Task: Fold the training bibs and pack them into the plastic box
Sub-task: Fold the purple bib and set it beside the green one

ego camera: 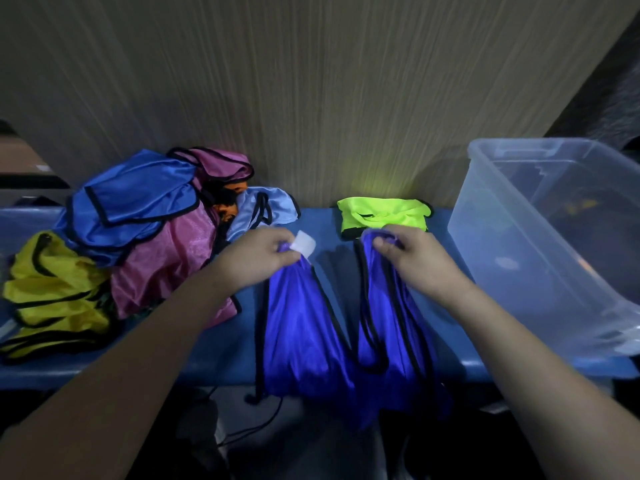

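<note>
Holding a purple bib (311, 327) by its two shoulder straps, I have my left hand (258, 259) pinching the strap with the white label (304, 244) and my right hand (412, 258) curled round the other. The bib hangs over the front edge of the blue bench (221, 348). A neon green bib (381, 213) lies folded behind, the clear plastic box (540, 237) sits right, and a pile of bibs (138, 223) lies left.

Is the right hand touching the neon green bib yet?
Apart. In the head view the right hand pinches the purple bib's strap, and that strap's top lies between its fingers and the green bib behind.
</note>
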